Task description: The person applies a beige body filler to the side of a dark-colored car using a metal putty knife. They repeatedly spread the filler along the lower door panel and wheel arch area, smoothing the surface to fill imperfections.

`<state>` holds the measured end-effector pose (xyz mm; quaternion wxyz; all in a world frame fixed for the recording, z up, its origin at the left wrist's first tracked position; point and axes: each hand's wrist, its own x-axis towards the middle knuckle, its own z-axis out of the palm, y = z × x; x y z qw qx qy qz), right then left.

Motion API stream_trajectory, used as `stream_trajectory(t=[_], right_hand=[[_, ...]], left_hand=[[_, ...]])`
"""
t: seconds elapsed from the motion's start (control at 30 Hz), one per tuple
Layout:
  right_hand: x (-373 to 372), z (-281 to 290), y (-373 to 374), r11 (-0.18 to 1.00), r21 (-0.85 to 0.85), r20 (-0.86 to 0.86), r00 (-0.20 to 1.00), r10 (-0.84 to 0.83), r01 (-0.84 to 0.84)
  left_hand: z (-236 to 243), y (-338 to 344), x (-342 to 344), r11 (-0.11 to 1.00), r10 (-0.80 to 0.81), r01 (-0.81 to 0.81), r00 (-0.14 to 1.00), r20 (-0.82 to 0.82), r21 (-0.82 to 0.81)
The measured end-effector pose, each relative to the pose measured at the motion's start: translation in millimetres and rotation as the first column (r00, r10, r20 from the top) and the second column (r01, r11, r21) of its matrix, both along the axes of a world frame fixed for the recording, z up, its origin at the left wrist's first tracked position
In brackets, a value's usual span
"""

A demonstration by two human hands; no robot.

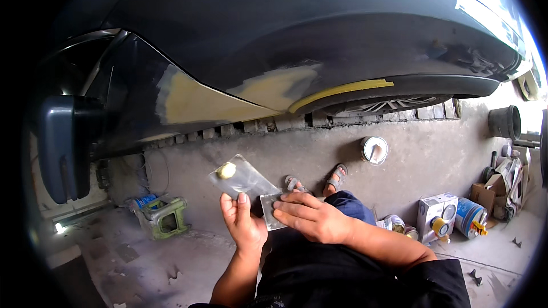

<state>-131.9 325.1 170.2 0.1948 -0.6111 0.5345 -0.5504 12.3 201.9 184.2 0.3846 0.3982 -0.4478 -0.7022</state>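
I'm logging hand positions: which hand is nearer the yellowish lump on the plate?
Left. The left hand holds the plate, just below the lump in view; the right hand, gripping a flat spreader, is farther off, lower right.

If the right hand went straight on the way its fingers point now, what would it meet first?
Past the edge of the flat grey plate it holds, the right hand would probably meet the left hand first, though depth between them is unclear.
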Motion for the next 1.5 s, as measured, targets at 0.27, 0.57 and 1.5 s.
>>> stream_trajectory(t=[0.27,0.57,1.5], right_hand=[[5,0,-36,0.998,-0.025,0.043,0.997,-0.063,0.064],[24,-17,-62,0.975,0.150,-0.186,0.973,-0.135,0.164],[18,-39,-61,0.920,0.349,-0.347,0.937,-0.052,0.180]], left_hand=[[3,-18,2,0.993,-0.009,0.006,1.000,-0.019,-0.120],[7,-66,13,0.993,-0.089,0.083,0.994,-0.059,-0.086],[20,-84,8,0.998,-0.068,0.068,0.998,0.004,-0.013]])
